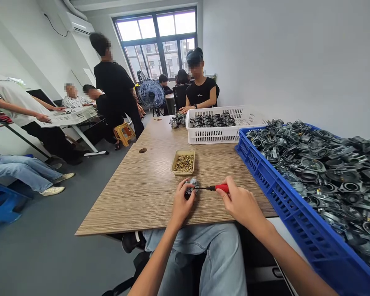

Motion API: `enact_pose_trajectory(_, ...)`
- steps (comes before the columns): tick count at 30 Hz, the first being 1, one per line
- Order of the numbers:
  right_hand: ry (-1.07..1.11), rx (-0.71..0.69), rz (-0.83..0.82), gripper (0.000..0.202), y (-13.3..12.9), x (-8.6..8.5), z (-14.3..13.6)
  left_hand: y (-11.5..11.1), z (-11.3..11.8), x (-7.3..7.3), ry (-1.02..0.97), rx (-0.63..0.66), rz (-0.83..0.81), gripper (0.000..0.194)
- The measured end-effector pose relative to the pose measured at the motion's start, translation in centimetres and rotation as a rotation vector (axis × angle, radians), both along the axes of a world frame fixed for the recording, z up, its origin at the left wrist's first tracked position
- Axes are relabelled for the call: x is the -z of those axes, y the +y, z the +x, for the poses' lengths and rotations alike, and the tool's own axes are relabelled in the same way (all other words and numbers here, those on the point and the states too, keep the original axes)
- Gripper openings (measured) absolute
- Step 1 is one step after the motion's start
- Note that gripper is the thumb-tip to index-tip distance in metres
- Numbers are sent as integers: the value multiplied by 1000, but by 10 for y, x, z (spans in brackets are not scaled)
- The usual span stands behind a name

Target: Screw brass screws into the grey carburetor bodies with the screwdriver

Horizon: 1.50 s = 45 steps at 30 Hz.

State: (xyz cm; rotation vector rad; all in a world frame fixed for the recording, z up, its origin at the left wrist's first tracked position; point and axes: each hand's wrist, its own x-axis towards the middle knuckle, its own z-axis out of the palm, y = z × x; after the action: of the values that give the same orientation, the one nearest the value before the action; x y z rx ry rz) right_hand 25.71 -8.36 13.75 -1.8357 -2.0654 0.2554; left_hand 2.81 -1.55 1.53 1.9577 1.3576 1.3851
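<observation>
My left hand (182, 202) is closed around a small grey metal carburetor body (192, 183), steadying it on the wooden table. A screwdriver (221, 188) with a red handle and dark shaft is gripped in my right hand (239, 201). Its shaft lies nearly level and points left, with the tip meeting the carburetor body; the exact contact spot is too small to make out. Just beyond my left hand stands a small beige tray (173, 169) full of brass-coloured screw-like parts (185, 163).
A blue crate (274, 185) heaped with metal castings (323, 164) borders my right side. Farther back is a white basket (209, 135) holding assembled parts (214, 119). A co-worker (202, 88) sits across the table (132, 197); another person (115, 82) stands near a fan (151, 93).
</observation>
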Motion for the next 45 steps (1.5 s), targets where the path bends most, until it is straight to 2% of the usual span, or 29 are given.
enact_pose_trajectory(2, -85, 99, -15, 24, 3, 0, 0, 0, 0, 1, -1, 0, 4, 13)
enact_pose_trajectory(3, -91, 92, -17, 24, 2, -1, -1, 1, 0, 1, -2, 1, 4, 13)
enact_pose_trajectory(4, -67, 46, -12, 22, -1, -2, -2, 1, 0, 1, -4, 2, 4, 13)
enact_pose_trajectory(8, 114, -289, 24, 12, -19, -7, -9, 1, 0, 1, -5, 0, 1, 14)
enact_pose_trajectory(10, 129, -328, 38, 13, -21, -6, -10, 1, 0, 0, -6, -4, -3, 13)
enact_pose_trajectory(13, 55, -145, 40, 8, -9, -2, -5, 0, 0, 0, -6, -3, -5, 13)
enact_pose_trajectory(15, -39, 18, 4, 16, 2, 0, 1, 0, 0, 0, -6, 0, 0, 13)
enact_pose_trajectory(17, -109, 102, -37, 23, 7, 0, 4, 1, 0, 0, -6, -2, 7, 12)
enact_pose_trajectory(19, -80, 39, -31, 21, 3, -3, 3, 1, -1, 1, -4, -5, 14, 12)
enact_pose_trajectory(21, 28, -128, 9, 12, -7, -5, -3, 0, -1, 1, -1, -9, 15, 13)
enact_pose_trajectory(23, 106, -279, 39, 14, -17, -6, -9, 0, -1, 1, 1, -11, 9, 14)
enact_pose_trajectory(24, 111, -310, 44, 16, -20, -6, -12, 0, -1, 0, 0, -12, 6, 14)
enact_pose_trajectory(26, 69, -276, 43, 14, -19, -3, -13, 1, -1, 0, -4, -12, 0, 13)
enact_pose_trajectory(28, -4, -147, 28, 11, -10, 0, -9, 1, -1, 0, -5, -9, -4, 13)
enact_pose_trajectory(30, -85, -4, -1, 19, 1, 2, -4, 2, -1, 1, -7, -8, -3, 12)
enact_pose_trajectory(32, -145, 77, -31, 26, 5, 2, 0, 2, -1, 2, -8, -11, -1, 12)
enact_pose_trajectory(34, -132, 30, -27, 25, 1, 0, -3, 2, -1, 2, -8, -14, 3, 11)
enact_pose_trajectory(38, 51, -277, 28, 18, -20, -7, -15, 2, -2, 2, 0, -15, 5, 13)
enact_pose_trajectory(40, 82, -334, 20, 22, -23, -8, -17, 2, -1, 2, 2, -18, 5, 14)
enact_pose_trajectory(42, 60, -260, 3, 18, -17, -6, -13, 2, -1, 2, 5, -20, 4, 14)
enact_pose_trajectory(45, -1, -14, -21, 17, -1, -1, -6, 2, -1, 2, 8, -23, 7, 13)
